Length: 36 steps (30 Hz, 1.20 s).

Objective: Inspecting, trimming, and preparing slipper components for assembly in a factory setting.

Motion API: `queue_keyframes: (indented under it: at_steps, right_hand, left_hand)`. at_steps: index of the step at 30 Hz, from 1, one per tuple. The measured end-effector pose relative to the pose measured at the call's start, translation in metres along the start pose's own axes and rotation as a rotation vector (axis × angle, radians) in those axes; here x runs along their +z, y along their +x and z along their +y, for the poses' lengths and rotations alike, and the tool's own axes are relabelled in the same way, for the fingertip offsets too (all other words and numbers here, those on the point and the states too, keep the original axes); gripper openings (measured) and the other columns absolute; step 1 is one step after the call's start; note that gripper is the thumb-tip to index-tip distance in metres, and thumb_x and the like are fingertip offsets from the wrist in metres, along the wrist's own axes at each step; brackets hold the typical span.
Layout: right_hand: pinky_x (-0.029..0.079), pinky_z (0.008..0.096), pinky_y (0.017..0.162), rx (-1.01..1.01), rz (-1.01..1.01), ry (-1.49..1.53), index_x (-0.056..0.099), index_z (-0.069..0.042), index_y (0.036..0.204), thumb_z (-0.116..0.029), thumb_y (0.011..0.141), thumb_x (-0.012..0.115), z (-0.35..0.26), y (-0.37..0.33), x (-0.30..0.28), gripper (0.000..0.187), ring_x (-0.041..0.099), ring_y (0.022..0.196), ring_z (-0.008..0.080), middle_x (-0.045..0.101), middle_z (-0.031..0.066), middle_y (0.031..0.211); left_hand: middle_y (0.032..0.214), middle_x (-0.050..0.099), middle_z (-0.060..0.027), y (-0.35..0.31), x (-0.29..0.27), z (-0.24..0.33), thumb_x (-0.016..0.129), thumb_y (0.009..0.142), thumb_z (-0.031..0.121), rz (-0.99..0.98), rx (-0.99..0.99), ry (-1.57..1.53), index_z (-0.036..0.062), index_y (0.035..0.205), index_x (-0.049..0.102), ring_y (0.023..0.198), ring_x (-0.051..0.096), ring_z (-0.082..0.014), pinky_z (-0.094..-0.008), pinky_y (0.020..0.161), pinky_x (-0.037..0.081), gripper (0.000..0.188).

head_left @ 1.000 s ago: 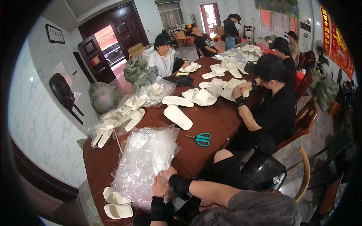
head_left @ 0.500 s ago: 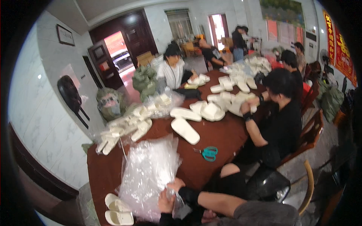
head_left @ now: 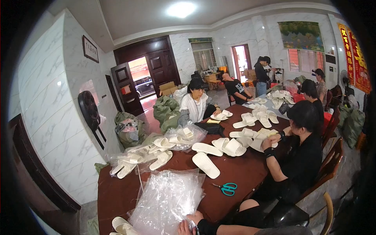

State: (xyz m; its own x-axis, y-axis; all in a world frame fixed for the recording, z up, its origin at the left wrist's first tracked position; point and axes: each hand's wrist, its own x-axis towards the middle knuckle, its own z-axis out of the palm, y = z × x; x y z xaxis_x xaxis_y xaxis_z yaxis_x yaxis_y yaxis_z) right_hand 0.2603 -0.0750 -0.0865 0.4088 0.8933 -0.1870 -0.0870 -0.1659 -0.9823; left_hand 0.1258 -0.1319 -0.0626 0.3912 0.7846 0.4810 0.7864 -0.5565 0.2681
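A stack of clear plastic bags [head_left: 166,197] lies on the near part of the brown table. My right hand [head_left: 196,217] grips the stack's near right edge, fingers bent over the film. Just left of it, my left hand [head_left: 184,228] has its fingers curled against the same edge, partly cut off by the bottom of the picture. Beside the stack, at the near left, sits a pair of cream slippers [head_left: 124,226], partly out of view. Teal-handled scissors [head_left: 227,189] lie to the right of the bags.
Cream slippers [head_left: 206,165] are spread along the brown table [head_left: 178,161]. Bagged slippers [head_left: 135,158] line its left side. Across from me sits a person in white [head_left: 196,105]; a person in black [head_left: 303,145] handles slippers at the right. Green sacks [head_left: 166,111] stand behind.
The view has tilted upward, so the table and my hands sit lower in the picture. My hands stay at the near edge of the bag stack.
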Motion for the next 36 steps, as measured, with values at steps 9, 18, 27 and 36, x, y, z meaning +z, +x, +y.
queue_keyframes:
  at_steps: [9,18,27,36]
  right_hand:
    - [0.05,0.0348,0.075,0.022,-0.014,-0.052,0.067,-0.003,0.103,-0.035,0.075,0.071,-0.005,0.005,-0.001,0.043,0.067,0.083,0.025,0.07,0.0143,0.09]
    - [0.051,0.0376,0.076,0.028,0.035,0.041,0.068,-0.003,0.101,-0.032,0.075,0.069,-0.003,0.013,-0.009,0.039,0.067,0.084,0.0277,0.07,0.0152,0.09]
    - [0.052,0.0379,0.071,-0.123,-0.033,-0.36,0.07,-0.003,0.086,-0.027,0.067,0.068,-0.084,0.051,-0.08,0.031,0.068,0.076,0.0299,0.069,0.0167,0.078]
    - [0.05,0.0291,0.077,-0.357,-0.438,-0.928,0.071,-0.003,0.093,-0.026,0.076,0.073,-0.252,0.209,-0.2,0.029,0.066,0.08,0.0144,0.071,0.0072,0.085]
  left_hand:
    - [0.131,0.047,-0.0217,0.004,-0.001,0.0,0.063,0.084,0.031,0.017,0.009,-0.1,0.0014,0.134,0.042,0.12,0.044,-0.0406,-0.0468,0.098,0.04,0.062]
    - [0.151,0.022,-0.013,0.008,-0.045,-0.06,0.051,0.094,0.011,0.118,-0.644,-1.605,0.0122,0.15,0.014,0.129,0.041,-0.0339,-0.0463,0.097,0.046,0.067]
    - [0.087,0.066,-0.0121,-0.011,-0.061,-0.113,0.05,0.093,0.023,0.443,-1.232,-1.281,0.0066,0.116,0.054,0.06,0.061,-0.0249,-0.0334,0.043,0.046,0.028]
    - [0.075,0.064,-0.011,0.001,-0.053,-0.073,0.05,0.096,0.02,0.386,-0.796,-0.382,0.0013,0.099,0.063,0.062,0.06,-0.0215,-0.0336,0.059,0.049,0.023]
